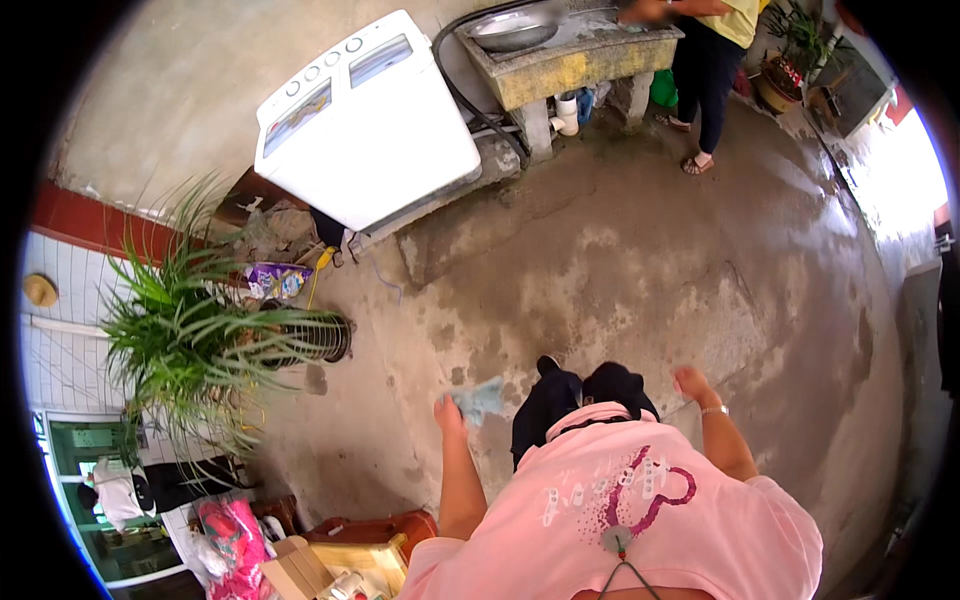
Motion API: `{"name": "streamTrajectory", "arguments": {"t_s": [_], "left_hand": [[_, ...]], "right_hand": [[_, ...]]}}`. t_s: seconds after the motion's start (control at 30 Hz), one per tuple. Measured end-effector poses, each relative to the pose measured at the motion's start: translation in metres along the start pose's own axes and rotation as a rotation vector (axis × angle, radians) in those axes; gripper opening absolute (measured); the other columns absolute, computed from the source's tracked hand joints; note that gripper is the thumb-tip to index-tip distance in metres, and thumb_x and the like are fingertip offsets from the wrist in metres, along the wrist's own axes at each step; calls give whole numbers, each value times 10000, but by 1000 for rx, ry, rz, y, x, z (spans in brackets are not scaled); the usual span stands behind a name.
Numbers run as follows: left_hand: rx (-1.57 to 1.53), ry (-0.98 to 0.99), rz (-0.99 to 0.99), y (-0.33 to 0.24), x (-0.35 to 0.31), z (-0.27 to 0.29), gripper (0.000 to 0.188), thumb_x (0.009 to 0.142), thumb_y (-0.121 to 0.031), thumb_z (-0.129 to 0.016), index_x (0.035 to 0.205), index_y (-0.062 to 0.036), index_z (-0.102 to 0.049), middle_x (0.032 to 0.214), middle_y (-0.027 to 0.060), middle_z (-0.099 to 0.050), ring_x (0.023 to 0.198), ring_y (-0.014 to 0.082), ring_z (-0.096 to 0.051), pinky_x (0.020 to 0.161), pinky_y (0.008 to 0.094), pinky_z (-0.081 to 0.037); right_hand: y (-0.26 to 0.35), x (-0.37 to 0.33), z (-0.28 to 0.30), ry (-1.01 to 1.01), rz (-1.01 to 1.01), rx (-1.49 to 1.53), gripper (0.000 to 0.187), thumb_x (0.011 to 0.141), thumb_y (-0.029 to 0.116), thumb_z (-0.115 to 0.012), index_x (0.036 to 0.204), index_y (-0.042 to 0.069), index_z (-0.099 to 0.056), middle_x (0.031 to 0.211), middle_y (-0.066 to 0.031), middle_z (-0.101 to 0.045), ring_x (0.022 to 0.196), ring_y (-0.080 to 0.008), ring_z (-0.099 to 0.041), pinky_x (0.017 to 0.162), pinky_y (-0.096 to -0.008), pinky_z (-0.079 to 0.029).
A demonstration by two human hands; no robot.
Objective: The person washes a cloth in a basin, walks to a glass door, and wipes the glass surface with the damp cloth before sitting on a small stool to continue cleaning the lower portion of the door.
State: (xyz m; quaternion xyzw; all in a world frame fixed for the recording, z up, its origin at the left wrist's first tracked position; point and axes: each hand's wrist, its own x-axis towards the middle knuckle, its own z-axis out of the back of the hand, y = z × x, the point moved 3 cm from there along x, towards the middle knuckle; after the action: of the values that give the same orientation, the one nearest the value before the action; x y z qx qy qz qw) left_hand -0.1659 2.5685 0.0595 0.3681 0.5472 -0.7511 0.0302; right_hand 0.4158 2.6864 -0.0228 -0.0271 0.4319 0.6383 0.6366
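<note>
A light blue cloth [480, 399] hangs from my left hand [447, 413], whose fingers are closed on one end of it. The cloth is out over the wet concrete floor, left of my dark trousers and shoes. My right hand [690, 381] is held out on the other side of my body, with a bracelet at its wrist. Nothing shows in it, and its fingers look loosely apart. It touches nothing that I can see.
Ahead to the left stands a white twin-tub washing machine [385, 140]. Beyond is a concrete sink [590, 72] with a metal basin [513, 32]; another person [708, 75] stands there. A leafy potted plant [190, 320] is at left, a cardboard box [297, 568] at lower left.
</note>
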Motion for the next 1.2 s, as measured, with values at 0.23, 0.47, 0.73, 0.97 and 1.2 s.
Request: {"name": "streamTrajectory", "arguments": {"t_s": [0.23,0.47,0.73,0.97,1.2], "left_hand": [[348,496,-119,-211,61,-235,381,903,-381,-482,1163,-103,-505,1012,6,-574,856,117,-535,636,266,-431],[390,529,-575,-397,109,-480,388,917,-221,-486,1240,-12,-435,1129,72,-544,1017,170,-502,888,292,-378],[350,787,-603,-544,103,-724,297,933,-195,-440,1187,-44,-471,1077,50,-555,977,148,-503,850,291,-395],[224,828,-637,-625,88,-877,336,928,-209,-448,1253,-124,-444,1153,-17,-534,982,98,-500,764,285,-398],[333,826,-731,-639,180,-1012,321,904,-188,-478,1192,-47,-492,1123,67,-562,961,136,-534,770,288,-408]], "right_hand": [[-38,-37,-3,89,-754,769,181,877,131,-429,955,45,-569,689,-123,-614,505,-200,-568,419,-296,-445],[14,69,60,-10,-819,981,217,879,128,-429,1025,21,-550,692,-132,-613,539,-207,-589,439,-314,-456],[89,265,268,-277,-419,710,221,893,164,-458,937,1,-600,753,-63,-610,621,-119,-563,556,-247,-453],[187,368,443,-513,-145,636,214,880,167,-472,910,-14,-583,749,-92,-614,674,-166,-575,631,-282,-454],[203,464,481,-463,-184,688,219,897,172,-469,945,-11,-580,744,-70,-596,681,-149,-567,653,-269,-460]]}}
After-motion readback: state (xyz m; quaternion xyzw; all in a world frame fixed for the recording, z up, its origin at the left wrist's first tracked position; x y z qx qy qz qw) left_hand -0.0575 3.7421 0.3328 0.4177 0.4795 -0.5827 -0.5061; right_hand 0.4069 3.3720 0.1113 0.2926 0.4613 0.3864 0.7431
